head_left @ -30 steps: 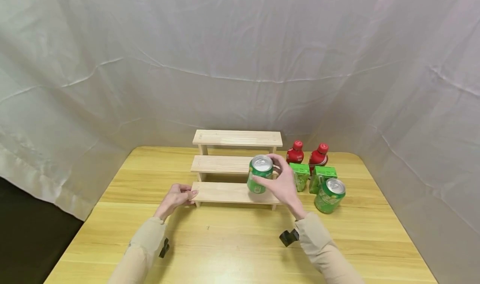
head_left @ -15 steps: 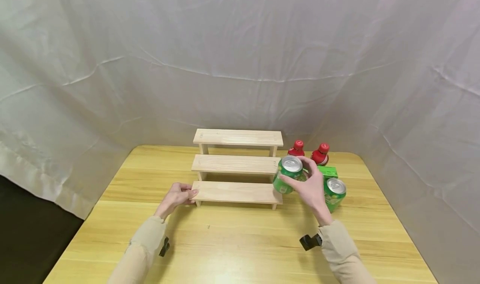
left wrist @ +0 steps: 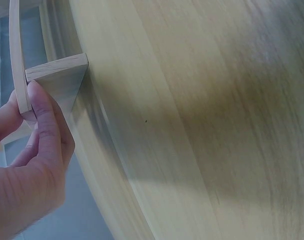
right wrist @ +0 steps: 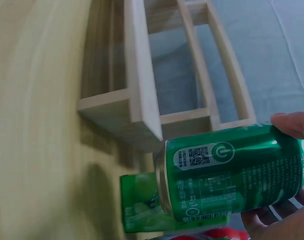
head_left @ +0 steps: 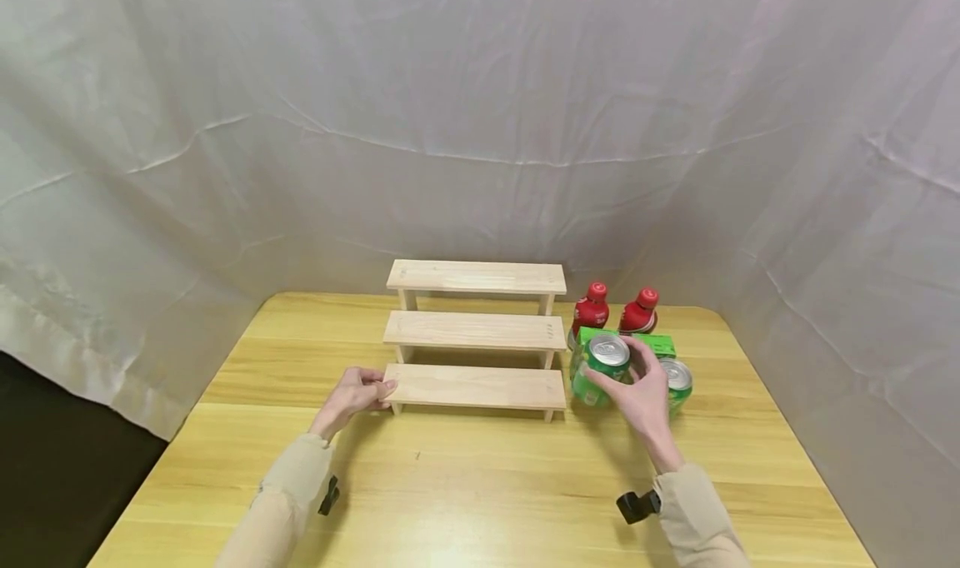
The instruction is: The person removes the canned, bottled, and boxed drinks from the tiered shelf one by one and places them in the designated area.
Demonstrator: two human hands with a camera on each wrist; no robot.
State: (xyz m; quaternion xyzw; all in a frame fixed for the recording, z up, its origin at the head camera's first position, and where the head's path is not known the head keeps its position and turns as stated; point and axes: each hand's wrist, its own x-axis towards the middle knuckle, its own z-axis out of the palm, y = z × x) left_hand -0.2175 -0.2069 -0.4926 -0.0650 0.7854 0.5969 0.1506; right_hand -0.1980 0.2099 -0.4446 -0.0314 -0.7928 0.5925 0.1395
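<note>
A three-step wooden display rack [head_left: 476, 385] stands on the table. Its left end of the lowest board is pinched between thumb and fingers of my left hand [head_left: 354, 396], as the left wrist view [left wrist: 41, 135] also shows. My right hand [head_left: 643, 393] grips a green soda can [head_left: 592, 376] just right of the rack, thumb on one side and fingers on the other. In the right wrist view the can [right wrist: 237, 172] has its base above the table, near the rack's end and a green drink carton [right wrist: 141, 202].
A second green can [head_left: 677, 378] stands behind the right hand, partly hidden. Two red-capped bottles [head_left: 592, 308] stand at the back right, with green cartons [head_left: 660, 343] in front of them. Pale cloth [head_left: 480, 135] hangs around the table [head_left: 450, 485].
My right hand has carried the green can from over the rack's lowest board to the right, past the rack's end, and lower. The left hand has stayed on the board.
</note>
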